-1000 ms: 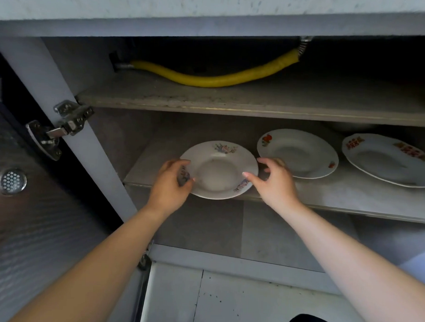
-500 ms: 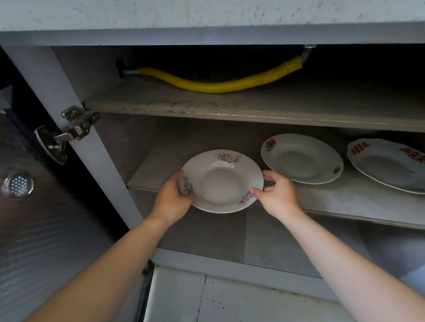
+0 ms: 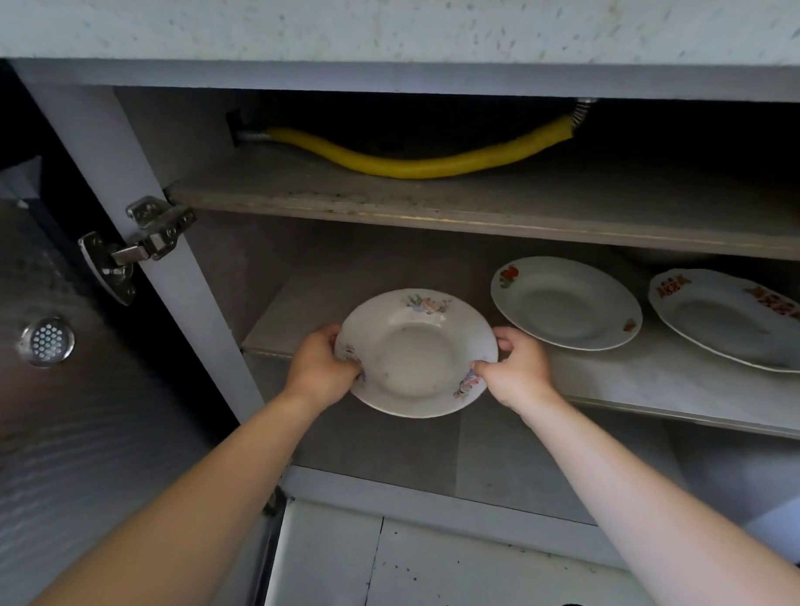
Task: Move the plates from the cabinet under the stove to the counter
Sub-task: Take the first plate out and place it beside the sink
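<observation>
Hands (image 3: 322, 370) (image 3: 518, 370) pinching floral plate (image 3: 417, 353) rims; plate now pulled past shelf (image 3: 658, 384) edge.

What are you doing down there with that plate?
A person is taking plates out of an open cabinet. Both hands, the left hand and the right hand, grip the rim of a flowered plate, which sticks out past the front edge of the lower shelf. Two more plates lie on that shelf to the right. A yellow hose runs above the upper shelf.
</observation>
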A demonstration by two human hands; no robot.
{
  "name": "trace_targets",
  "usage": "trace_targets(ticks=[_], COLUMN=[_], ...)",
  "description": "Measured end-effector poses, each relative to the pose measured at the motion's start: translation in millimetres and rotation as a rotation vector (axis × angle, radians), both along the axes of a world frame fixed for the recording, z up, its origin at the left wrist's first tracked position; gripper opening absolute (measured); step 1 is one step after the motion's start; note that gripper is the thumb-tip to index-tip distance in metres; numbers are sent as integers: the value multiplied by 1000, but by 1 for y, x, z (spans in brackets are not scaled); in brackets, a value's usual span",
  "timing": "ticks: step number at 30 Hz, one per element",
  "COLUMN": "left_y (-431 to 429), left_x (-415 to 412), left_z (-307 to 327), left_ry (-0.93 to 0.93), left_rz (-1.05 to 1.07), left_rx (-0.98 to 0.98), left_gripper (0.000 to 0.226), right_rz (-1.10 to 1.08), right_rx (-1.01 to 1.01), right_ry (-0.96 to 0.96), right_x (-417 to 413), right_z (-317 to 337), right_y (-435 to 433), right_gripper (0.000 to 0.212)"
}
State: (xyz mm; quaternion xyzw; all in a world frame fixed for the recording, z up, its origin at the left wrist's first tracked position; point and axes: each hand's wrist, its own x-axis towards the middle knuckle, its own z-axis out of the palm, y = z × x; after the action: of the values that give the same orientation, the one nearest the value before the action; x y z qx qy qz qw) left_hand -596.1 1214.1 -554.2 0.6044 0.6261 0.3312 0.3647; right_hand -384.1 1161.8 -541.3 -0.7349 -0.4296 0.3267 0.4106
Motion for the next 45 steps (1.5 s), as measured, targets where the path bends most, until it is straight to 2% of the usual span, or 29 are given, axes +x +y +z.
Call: trace_targets(ticks=[18, 21, 24, 28, 33, 38, 45], left_y=[-70, -80, -90, -104, -128, -166, -232], left_x=[-26, -33, -39, -46, -52, -54, -61], left_z=[13, 9, 4, 7, 44, 102, 219], left_ry=[-43, -68, -77, -23, 121, 214, 201], left_rz=[46, 92, 171, 211, 187, 181, 224], left_rx=[79, 65, 18, 3, -54, -251, -472], left_gripper=[36, 42, 58, 53, 53, 60, 54], right_rz=[69, 72, 81, 97, 91, 64, 46], right_rx=[22, 13, 0, -26, -109, -290, -461], right_ry=[63, 98, 126, 112, 90, 117, 105], right_x=[-18, -21, -23, -32, -50, -57, -64], right_z=[-6, -11, -12, -5, 31, 86, 201], right_y=[-42, -48, -57, -69, -88, -124, -184], right_gripper=[46, 45, 46, 48, 47, 50, 53])
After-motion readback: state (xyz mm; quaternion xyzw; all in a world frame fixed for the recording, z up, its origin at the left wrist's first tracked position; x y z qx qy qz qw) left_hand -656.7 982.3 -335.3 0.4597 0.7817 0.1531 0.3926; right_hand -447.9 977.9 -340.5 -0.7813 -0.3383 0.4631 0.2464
